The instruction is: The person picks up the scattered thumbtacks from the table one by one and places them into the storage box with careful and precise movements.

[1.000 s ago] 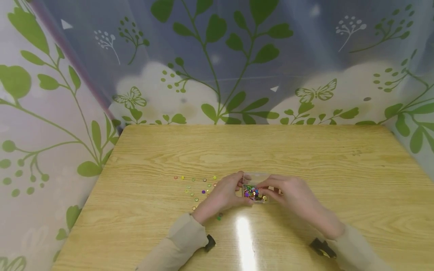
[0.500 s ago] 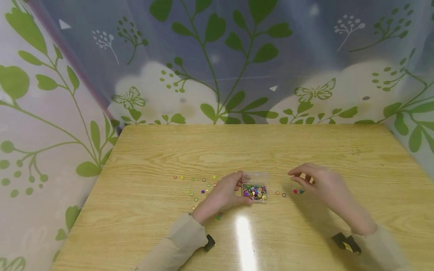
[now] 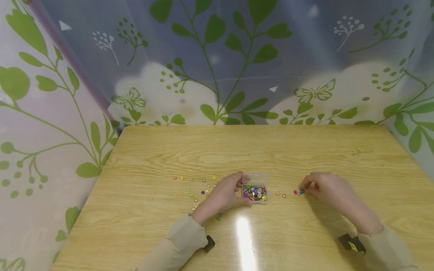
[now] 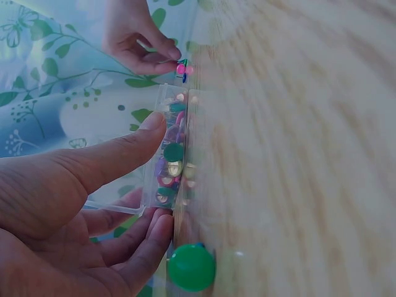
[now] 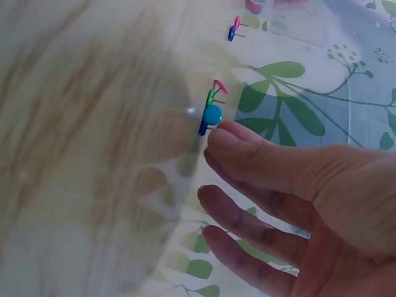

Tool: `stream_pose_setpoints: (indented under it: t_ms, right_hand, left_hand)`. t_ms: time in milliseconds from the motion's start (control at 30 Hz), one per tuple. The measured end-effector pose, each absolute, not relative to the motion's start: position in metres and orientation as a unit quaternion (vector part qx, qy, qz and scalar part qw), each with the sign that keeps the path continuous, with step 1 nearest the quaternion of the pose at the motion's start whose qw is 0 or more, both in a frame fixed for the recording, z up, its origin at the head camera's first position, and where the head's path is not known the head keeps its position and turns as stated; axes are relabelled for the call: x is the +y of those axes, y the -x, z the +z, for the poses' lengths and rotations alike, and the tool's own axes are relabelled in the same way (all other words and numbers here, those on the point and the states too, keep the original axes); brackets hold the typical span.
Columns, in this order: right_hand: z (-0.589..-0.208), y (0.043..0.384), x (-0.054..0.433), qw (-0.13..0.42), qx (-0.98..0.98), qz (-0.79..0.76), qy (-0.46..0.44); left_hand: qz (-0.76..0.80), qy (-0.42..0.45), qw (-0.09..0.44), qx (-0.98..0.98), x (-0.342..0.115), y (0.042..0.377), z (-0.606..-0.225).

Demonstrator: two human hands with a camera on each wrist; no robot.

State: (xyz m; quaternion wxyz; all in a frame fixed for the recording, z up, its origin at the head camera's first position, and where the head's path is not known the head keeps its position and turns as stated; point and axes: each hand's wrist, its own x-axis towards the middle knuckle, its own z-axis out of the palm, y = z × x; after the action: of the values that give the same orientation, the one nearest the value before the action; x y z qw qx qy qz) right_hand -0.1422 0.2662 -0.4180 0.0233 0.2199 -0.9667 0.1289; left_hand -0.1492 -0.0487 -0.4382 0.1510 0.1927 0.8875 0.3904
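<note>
The table (image 3: 237,146) is yellow-brown and stripy. The blue and white wall (image 3: 305,45) has green leaves (image 3: 216,28) and butterflies (image 3: 315,92). Pins (image 3: 255,193) in the clear box (image 3: 260,177) are green, purple and pink. Both sleeves (image 3: 184,231) are tan.

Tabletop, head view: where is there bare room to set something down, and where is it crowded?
Bare: the strip of tabletop between the box and the patterned backdrop, and the patch between the right hand and the tabletop's right edge. Crowded: beside the left hand, where pins lie scattered, and from the box to the right hand, where more lie.
</note>
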Motion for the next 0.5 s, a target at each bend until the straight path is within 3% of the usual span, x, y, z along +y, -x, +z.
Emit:
stream_pose_setpoints:
  t_ms: [500]
  right_hand:
    - [-0.4192,0.1437,0.2651,0.051,-0.964,0.147,-0.214]
  left_hand:
    - [0.391,-0.199,0.149,0.886,-0.0487,0.1495,-0.4388]
